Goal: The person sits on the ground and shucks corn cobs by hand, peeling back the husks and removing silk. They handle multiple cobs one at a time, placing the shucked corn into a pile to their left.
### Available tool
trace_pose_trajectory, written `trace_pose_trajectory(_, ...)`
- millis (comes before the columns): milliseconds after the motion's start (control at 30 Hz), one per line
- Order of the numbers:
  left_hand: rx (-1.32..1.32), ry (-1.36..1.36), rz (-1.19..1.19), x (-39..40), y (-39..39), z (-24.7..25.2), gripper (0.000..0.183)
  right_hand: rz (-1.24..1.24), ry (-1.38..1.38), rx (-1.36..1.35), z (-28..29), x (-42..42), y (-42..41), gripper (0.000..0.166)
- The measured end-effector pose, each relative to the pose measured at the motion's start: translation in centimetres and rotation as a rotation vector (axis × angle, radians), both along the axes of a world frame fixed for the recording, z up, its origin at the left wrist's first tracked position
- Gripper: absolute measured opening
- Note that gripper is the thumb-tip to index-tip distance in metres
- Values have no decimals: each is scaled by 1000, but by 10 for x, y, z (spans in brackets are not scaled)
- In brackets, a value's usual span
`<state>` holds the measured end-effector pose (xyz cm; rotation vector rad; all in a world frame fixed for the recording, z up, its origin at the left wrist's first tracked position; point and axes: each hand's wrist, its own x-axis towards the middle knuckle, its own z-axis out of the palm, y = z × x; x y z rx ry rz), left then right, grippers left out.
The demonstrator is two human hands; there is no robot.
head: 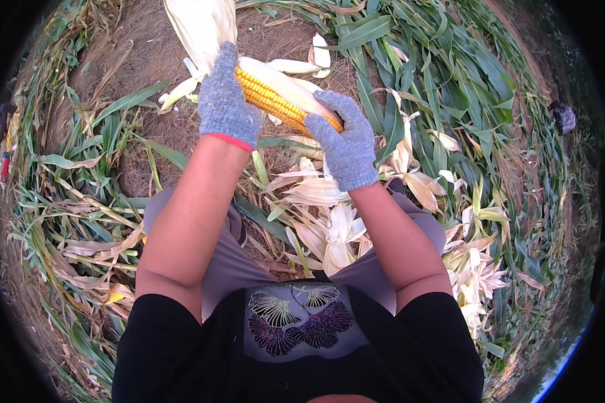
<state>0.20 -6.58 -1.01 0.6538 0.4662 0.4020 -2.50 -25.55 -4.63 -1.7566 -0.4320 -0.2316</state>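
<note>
Both hands wear grey knitted gloves and hold one ear of corn (269,96) in front of me. Its yellow kernels show along the near side, while a strip of pale husk (277,80) still covers the far side. My left hand (228,101) grips the ear's upper-left end, beside a wide bunch of peeled-back husk (201,30) that runs out of the top of the picture. My right hand (347,138) is closed round the lower-right end, thumb and fingers on either side of it. The ear lies slantwise between the two hands.
Loose pale husks (339,234) lie on the ground between my legs, with more husks (476,282) to the right. Cut green cornstalks (433,65) are heaped at right, others (85,201) at left. Another person (563,117) shows at the far right rim.
</note>
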Motion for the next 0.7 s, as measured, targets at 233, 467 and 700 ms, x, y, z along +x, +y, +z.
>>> trace_pose_trajectory(233,-85,-23,-3,1,-4,-5,41,-36,22,101,-11,2,2,30)
trace_pose_trajectory(467,-32,16,-20,-3,-6,-4,42,-73,-156,42,-13,10,2,13)
trace_pose_trajectory(700,4,-23,-51,-5,0,-9,41,-109,-255,-152,-5,12,1,12)
